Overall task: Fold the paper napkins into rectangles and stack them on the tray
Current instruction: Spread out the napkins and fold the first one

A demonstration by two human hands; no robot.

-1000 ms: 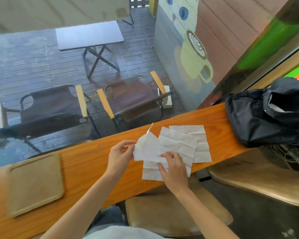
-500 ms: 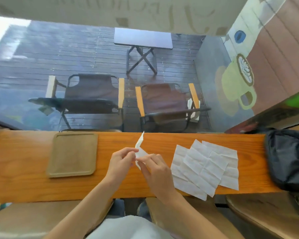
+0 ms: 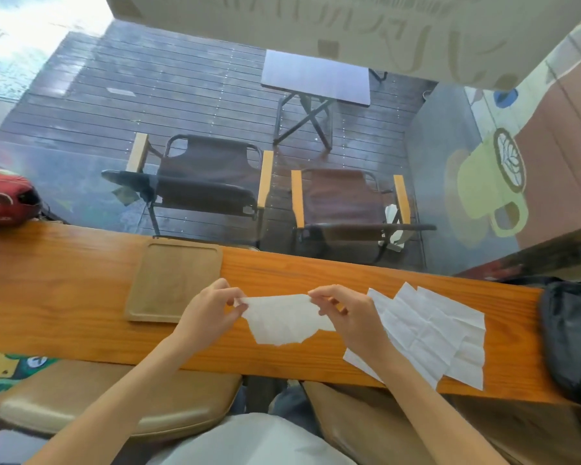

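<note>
A white paper napkin [image 3: 282, 318] hangs spread out just above the wooden counter [image 3: 64, 297], held by its top edge. My left hand [image 3: 212, 308] pinches its upper left corner and my right hand [image 3: 349, 313] pinches its upper right corner. The napkin's lower edge droops unevenly toward the counter. To the right lies a loose pile of unfolded white napkins [image 3: 430, 327], overlapping and partly hanging over the near edge. A tan rectangular tray [image 3: 168, 280] sits on the counter left of my hands, with nothing on it.
A black bag [image 3: 571, 333] rests at the counter's right end and a red helmet-like object [image 3: 4, 196] at the far left. Padded stools [image 3: 114, 394] stand below the near edge. A glass window backs the counter, with deck chairs outside.
I lifted one napkin off the pile, carried it left in front of me and pulled it open between both hands. The view swung left, bringing the tray closer to centre.
</note>
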